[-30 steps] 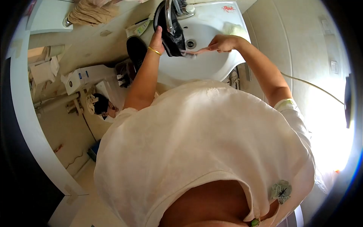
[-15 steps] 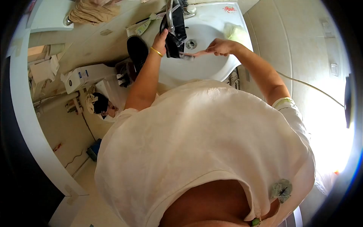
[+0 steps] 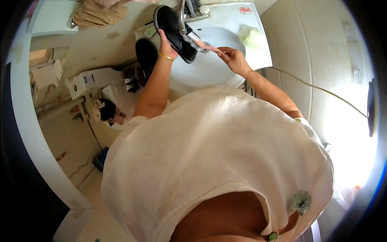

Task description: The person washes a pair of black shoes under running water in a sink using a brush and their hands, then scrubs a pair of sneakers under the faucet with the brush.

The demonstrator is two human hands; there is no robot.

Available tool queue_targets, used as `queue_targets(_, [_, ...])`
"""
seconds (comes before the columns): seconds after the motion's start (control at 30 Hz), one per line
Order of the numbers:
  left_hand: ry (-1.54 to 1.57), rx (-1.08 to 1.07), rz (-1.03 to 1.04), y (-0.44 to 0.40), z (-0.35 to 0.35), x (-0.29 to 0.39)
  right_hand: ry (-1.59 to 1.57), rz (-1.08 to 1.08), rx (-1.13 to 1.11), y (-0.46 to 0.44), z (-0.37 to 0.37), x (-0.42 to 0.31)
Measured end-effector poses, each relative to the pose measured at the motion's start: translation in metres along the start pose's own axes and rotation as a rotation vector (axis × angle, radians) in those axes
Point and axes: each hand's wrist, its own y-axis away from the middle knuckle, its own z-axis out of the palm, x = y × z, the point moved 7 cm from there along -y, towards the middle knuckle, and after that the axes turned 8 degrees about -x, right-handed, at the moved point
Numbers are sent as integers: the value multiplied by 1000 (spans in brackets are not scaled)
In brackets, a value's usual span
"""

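A black shoe (image 3: pixel 172 30) is tilted over the left side of the white sink (image 3: pixel 187 76), partly behind the metal faucet (image 3: pixel 182 18). My left hand (image 3: pixel 166 46), below a gold bangle, grips the shoe along its sole side. In my right hand (image 3: pixel 234 59) is the handle of a pink brush (image 3: pixel 207 46). Its bristle end lies by the shoe's side, just under the faucet spout. A second black shoe (image 3: pixel 146 52) stands left of the sink, beside my left wrist.
A pale green cloth or sponge (image 3: pixel 250 37) lies on the sink's right rim. A green-and-white tube (image 3: pixel 150 31) is behind the shoes. Brown cloth (image 3: pixel 98 14) hangs at upper left. A cable (image 3: pixel 322 86) runs along the right wall.
The held shoe has turned, its upper now facing the brush, with its top end further left. My right hand has moved down slightly, and the brush head has risen from the shoe's lower end toward the faucet.
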Motion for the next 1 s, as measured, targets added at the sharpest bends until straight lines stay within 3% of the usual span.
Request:
queue_targets(0.13, [57,-2,-59,7,13,-25,389,-223,142,2,23,-61])
queue_targets(0.17, [67,6,-101,8,13,-34,332,-182,206,-6,27,-54])
queue_targets(0.27, [146,-21,-134,2,-2,-35,363,-222,160,-8,33,-60])
queue_targets(0.3, [25,92,-60,8,8,-20,306,-202,86,-5,32,-57])
queue_targets(0.4, [50,77,31,9,-2,-9,291,-359,-58,9,11,-70])
queue_targets(0.47, [118,21,-13,12,1,-23,420,-149,-5,-15,0,-56])
queue_targets(0.53, [154,8,-9,12,17,-40,534,-250,221,-35,12,-71])
queue_targets(0.57, [161,46,30,9,12,-38,508,-209,150,-36,23,-72])
queue_targets(0.6, [143,63,27,10,12,-33,464,-305,166,-26,30,-77])
queue_targets(0.73, [134,68,18,6,-13,-16,503,-402,-131,-1,13,-79])
queue_targets(0.77, [124,92,-7,6,-13,-19,521,-335,-140,-3,0,-93])
queue_targets(0.8, [115,111,-40,6,-10,-26,533,-124,-90,-28,-5,-55])
queue_targets(0.87, [102,46,-2,8,18,-36,634,-269,127,-50,9,-53])
queue_targets(0.9, [137,53,-6,3,16,-35,461,-353,199,-36,18,-73])
queue_targets(1.0, [102,54,10,3,11,-18,326,-268,31,-12,23,-63])
